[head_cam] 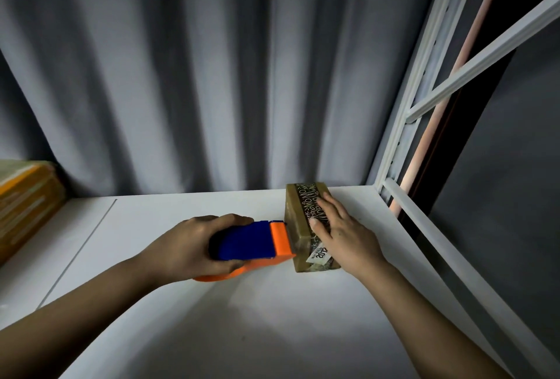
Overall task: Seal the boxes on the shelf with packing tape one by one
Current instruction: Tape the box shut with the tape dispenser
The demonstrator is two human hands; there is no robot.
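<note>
Box (pixel 309 227) sat at shelf's (pixel 212 318) right rear | right hand (pixel 339 230) lay flat on top, fingers straight | left hand (pixel 194 245) gripped dispenser (pixel 251 242), blade at box's left side | advice: keep box pinned, pull tape taut across seam.

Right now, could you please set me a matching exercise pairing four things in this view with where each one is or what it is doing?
Things:
1. left hand
2. right hand
3. dispenser
4. orange parcel

Places or states:
A. at the far left edge of the shelf
B. lies flat on top of the box
C. its orange front edge against the box's left side
D. grips the blue and orange tool

Pairs: 1-D, 2-B, 3-C, 4-A
</note>
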